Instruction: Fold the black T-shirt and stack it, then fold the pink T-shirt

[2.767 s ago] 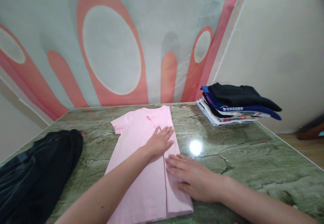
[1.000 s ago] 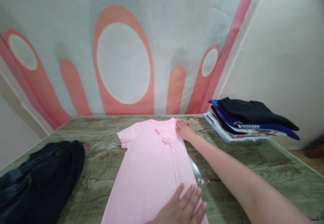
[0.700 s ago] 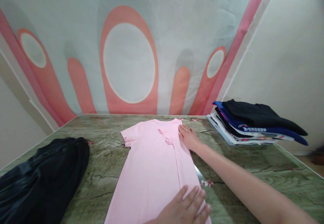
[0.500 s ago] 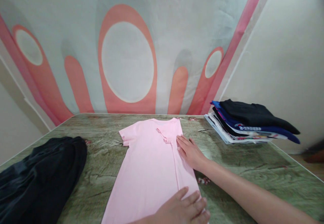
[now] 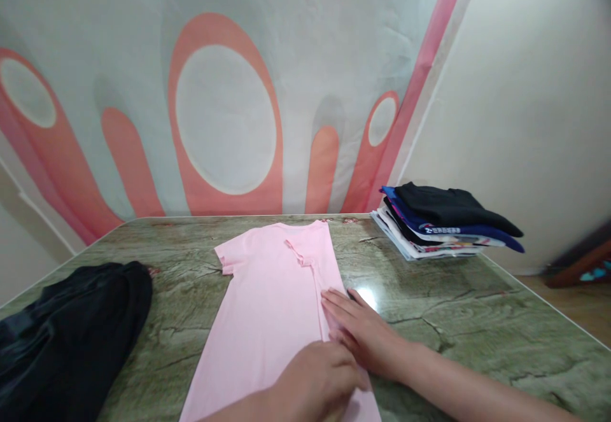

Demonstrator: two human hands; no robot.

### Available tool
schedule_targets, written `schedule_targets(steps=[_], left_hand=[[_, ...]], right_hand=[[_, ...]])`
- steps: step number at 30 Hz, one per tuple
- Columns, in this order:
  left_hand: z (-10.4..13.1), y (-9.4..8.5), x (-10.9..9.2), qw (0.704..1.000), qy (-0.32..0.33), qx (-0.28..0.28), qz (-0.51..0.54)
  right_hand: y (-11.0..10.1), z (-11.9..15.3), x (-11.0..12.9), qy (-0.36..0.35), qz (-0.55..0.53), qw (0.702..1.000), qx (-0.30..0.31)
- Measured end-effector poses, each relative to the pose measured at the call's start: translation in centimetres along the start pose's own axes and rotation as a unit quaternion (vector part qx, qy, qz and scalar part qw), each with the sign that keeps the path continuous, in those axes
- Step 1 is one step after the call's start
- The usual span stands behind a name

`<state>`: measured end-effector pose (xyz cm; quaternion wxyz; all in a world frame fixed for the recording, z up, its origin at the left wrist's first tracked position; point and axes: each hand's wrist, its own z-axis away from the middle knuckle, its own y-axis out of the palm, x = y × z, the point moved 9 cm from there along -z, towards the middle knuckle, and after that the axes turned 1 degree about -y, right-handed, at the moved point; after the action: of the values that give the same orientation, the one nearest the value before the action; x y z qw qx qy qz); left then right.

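Observation:
A pink T-shirt (image 5: 267,320) lies spread on the table, its right side folded inward in a long strip with the folded sleeve near the top. My right hand (image 5: 365,333) rests on that folded strip, fingers stretched out and open. Lower down, my left hand (image 5: 324,374) is curled closed over the shirt's lower right part, close beside the right hand. Its fingertips are tucked under, so what they hold, if anything, is hidden. The shirt's other sleeve (image 5: 231,253) sticks out to the left.
A dark crumpled garment (image 5: 81,339) covers the left part of the wood-patterned table (image 5: 429,320). Several folded garments form a stack (image 5: 443,225) at the back right, a black one on top. Behind the table stands a wall covering (image 5: 305,59) with pink shapes.
My right hand has slid down the folded strip toward me. My left hand, spread flat before, has moved up a little and curled. The whole view has shifted slightly to the right.

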<state>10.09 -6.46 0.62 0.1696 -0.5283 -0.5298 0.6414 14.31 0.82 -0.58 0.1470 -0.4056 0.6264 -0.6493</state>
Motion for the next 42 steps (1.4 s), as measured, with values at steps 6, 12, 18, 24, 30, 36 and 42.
schedule_targets(steps=[6, 12, 18, 24, 30, 36, 42], left_hand=[[-0.6, 0.5, 0.9, 0.990, -0.015, 0.012, -0.137], [-0.8, 2.7, 0.9, 0.993, 0.042, 0.027, -0.109], [-1.7, 5.2, 2.9, 0.994, -0.059, 0.076, -0.057], [-0.7, 3.1, 3.4, 0.997, -0.047, 0.056, -0.004], [-1.2, -6.5, 6.0, 0.980, -0.136, -0.060, -0.132], [-6.0, -7.4, 11.7, 0.939, -0.179, -0.071, -0.286], [-5.1, -5.0, 14.1, 0.934, -0.187, -0.045, -0.302]], right_hand=[[-0.8, -5.1, -5.5, 0.047, 0.024, 0.998, -0.034], [-1.1, -10.6, -11.2, 0.113, 0.066, 0.988, -0.078], [-2.0, -14.8, -16.1, 0.174, 0.089, 0.975, -0.106], [-3.0, -15.2, -17.7, 0.173, 0.071, 0.967, -0.173], [-2.4, -14.6, -16.0, 0.058, 0.032, 0.983, -0.171], [-1.2, -15.4, -17.2, 0.096, 0.046, 0.985, -0.138], [-1.4, -15.4, -17.7, 0.118, 0.060, 0.982, -0.135]])
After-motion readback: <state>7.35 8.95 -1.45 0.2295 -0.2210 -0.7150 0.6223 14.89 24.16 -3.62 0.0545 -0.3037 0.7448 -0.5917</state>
